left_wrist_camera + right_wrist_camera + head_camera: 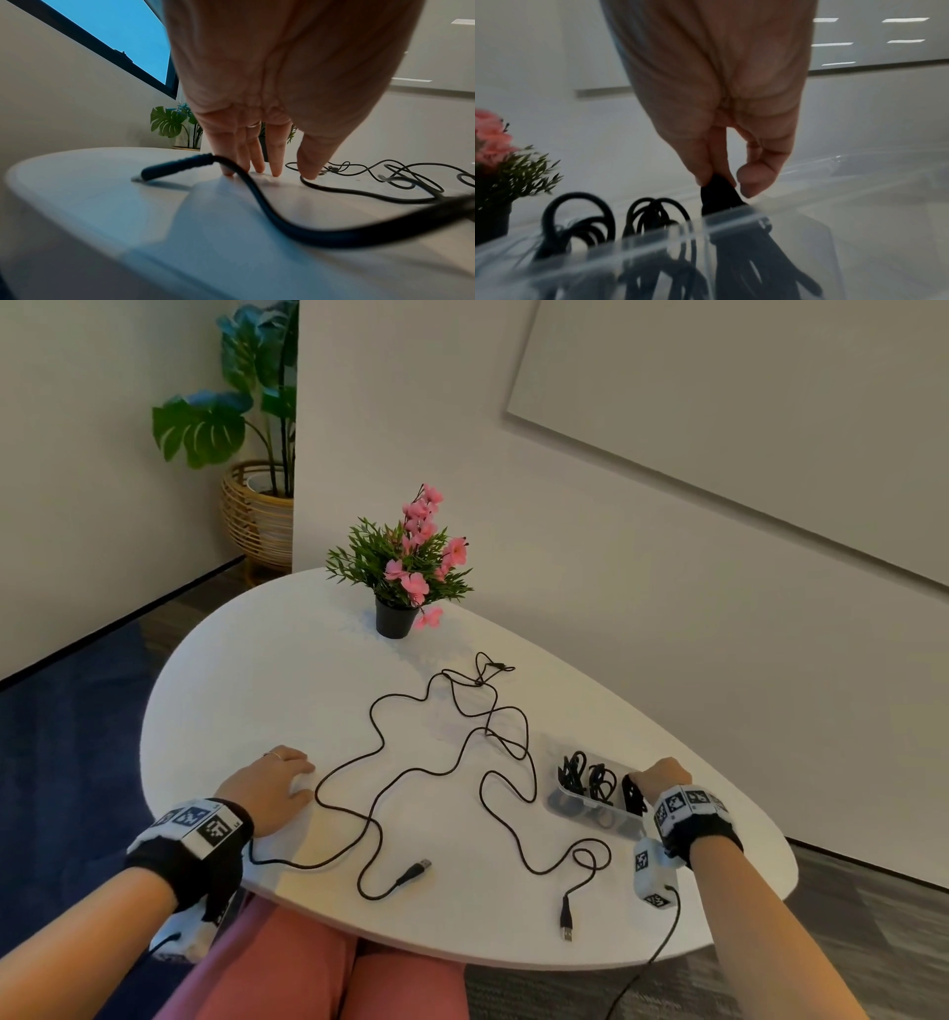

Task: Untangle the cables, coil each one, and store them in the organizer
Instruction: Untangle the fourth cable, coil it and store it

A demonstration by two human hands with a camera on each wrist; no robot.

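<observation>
Two long black cables lie tangled across the white table, their USB plugs near the front edge. My left hand rests flat beside them, fingers straight, tips touching the tabletop; a cable with a black plug end runs under that wrist. At the right stands a clear organizer with coiled cables in its left compartments. My right hand reaches into its right compartment and pinches a black strap between thumb and fingers.
A small potted plant with pink flowers stands at the table's far side. A white wall runs close behind the table on the right. A large leafy plant in a wicker basket is on the floor at the back left.
</observation>
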